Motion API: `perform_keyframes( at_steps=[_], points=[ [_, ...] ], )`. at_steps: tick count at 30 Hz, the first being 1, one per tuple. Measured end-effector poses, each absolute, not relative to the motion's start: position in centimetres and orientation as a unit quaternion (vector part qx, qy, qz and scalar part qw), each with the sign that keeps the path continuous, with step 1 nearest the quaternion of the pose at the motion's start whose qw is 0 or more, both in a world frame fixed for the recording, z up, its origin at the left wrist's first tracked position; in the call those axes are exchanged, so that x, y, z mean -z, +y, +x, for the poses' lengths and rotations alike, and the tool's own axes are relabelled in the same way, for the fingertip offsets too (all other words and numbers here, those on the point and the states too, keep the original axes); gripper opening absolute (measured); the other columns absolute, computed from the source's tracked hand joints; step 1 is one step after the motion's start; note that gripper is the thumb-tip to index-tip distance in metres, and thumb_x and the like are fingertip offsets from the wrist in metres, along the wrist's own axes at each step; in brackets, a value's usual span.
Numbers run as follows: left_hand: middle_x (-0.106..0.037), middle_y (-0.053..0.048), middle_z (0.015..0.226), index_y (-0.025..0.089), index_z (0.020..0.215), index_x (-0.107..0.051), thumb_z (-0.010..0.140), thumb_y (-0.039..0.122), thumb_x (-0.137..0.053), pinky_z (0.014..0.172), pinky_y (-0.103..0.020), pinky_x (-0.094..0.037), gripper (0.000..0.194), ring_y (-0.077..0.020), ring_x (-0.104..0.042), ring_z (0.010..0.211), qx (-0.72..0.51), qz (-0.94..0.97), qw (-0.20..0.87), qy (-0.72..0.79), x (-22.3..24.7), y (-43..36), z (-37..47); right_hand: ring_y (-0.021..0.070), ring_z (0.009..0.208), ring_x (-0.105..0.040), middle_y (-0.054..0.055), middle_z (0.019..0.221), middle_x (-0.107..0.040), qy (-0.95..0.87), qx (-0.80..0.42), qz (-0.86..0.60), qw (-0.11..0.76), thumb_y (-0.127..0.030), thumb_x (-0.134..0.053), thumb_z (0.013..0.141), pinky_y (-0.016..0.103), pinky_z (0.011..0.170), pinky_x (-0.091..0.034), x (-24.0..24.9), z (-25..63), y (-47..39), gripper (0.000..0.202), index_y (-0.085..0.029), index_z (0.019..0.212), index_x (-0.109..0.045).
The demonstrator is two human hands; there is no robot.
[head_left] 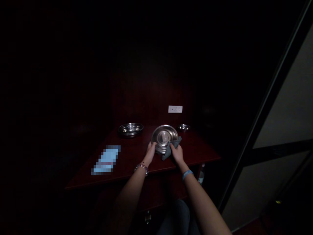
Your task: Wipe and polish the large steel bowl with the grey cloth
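Two hands work the steel plate [164, 138]: my left hand [150, 150] grips its rim, my right hand [177, 153] pinches a grey cloth [172, 147], mid-wipe; next I'd judge rotating it.

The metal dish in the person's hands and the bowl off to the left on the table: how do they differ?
The held dish is tilted up, its face toward the camera; the left bowl sits flat on the table. The held dish is gripped by the left hand, with the right hand pressing a grey cloth against it; the left bowl is untouched. Both are shiny metal.
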State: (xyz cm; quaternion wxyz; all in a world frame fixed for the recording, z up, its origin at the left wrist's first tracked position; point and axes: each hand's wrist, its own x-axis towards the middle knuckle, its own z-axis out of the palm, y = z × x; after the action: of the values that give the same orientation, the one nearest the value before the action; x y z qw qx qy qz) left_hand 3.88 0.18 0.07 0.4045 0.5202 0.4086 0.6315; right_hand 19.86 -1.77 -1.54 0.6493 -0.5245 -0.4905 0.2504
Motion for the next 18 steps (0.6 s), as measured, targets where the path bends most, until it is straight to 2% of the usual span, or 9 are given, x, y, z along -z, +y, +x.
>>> perform_keyframes(
  at_steps=[2, 6, 10, 13, 15, 18],
  points=[
    [-0.073, -0.010, 0.113, 0.017, 0.104, -0.067, 0.084, 0.032, -0.055, 0.106, -0.044, -0.047, 0.028, -0.0263, -0.066, 0.113, -0.636, 0.490, 0.420, 0.423, -0.1, 0.1, 3.7, 0.0257, 0.087, -0.074, 0.012, 0.092, -0.079, -0.497, -0.247, -0.533, 0.639, -0.041, -0.064, 0.081, 0.032, 0.082, -0.055, 1.6, 19.8, -1.8, 0.029, -0.015, 0.088, -0.075],
    [-0.065, -0.010, 0.134, 0.020, 0.121, -0.063, 0.089, 0.045, -0.058, 0.116, -0.042, -0.038, 0.041, -0.0259, -0.058, 0.128, -0.635, 0.503, 0.439, 0.388, -0.5, -0.5, 3.8, 0.0251, 0.085, -0.074, 0.011, 0.091, -0.079, -0.493, -0.259, -0.527, 0.641, -0.041, -0.062, 0.081, 0.031, 0.079, -0.055, 1.7, 19.9, -1.7, 0.029, -0.015, 0.087, -0.074],
    [-0.051, -0.011, 0.151, 0.024, 0.143, -0.041, 0.086, 0.046, -0.065, 0.120, -0.038, -0.034, 0.065, -0.0230, -0.048, 0.140, -0.624, 0.567, 0.418, 0.339, -0.9, -1.4, 4.3, 0.0252, 0.089, -0.075, 0.012, 0.095, -0.079, -0.468, -0.273, -0.515, 0.664, -0.042, -0.060, 0.081, 0.031, 0.081, -0.056, 1.7, 20.1, -1.4, 0.032, -0.014, 0.091, -0.073],
    [-0.051, -0.015, 0.149, 0.023, 0.149, -0.025, 0.078, 0.042, -0.075, 0.119, -0.040, -0.034, 0.088, -0.0241, -0.050, 0.139, -0.583, 0.607, 0.423, 0.334, -0.8, -1.7, 4.7, 0.0263, 0.093, -0.075, 0.014, 0.099, -0.079, -0.438, -0.270, -0.520, 0.682, -0.042, -0.061, 0.081, 0.033, 0.085, -0.056, 1.8, 20.3, -1.1, 0.032, -0.014, 0.092, -0.074],
    [-0.055, -0.017, 0.144, 0.021, 0.147, -0.026, 0.073, 0.039, -0.079, 0.120, -0.043, -0.033, 0.092, -0.0254, -0.052, 0.137, -0.555, 0.627, 0.432, 0.336, -0.5, -1.6, 4.9, 0.0270, 0.094, -0.075, 0.014, 0.100, -0.079, -0.429, -0.268, -0.520, 0.688, -0.042, -0.062, 0.080, 0.034, 0.086, -0.056, 2.0, 20.4, -0.9, 0.032, -0.015, 0.093, -0.074],
    [-0.057, -0.017, 0.141, 0.020, 0.143, -0.030, 0.071, 0.036, -0.079, 0.121, -0.044, -0.030, 0.088, -0.0257, -0.052, 0.136, -0.553, 0.634, 0.424, 0.335, -0.1, -1.1, 4.9, 0.0276, 0.095, -0.075, 0.014, 0.100, -0.079, -0.443, -0.270, -0.507, 0.689, -0.044, -0.063, 0.080, 0.035, 0.087, -0.056, 2.2, 20.4, -0.8, 0.035, -0.015, 0.094, -0.074]
  ],
)
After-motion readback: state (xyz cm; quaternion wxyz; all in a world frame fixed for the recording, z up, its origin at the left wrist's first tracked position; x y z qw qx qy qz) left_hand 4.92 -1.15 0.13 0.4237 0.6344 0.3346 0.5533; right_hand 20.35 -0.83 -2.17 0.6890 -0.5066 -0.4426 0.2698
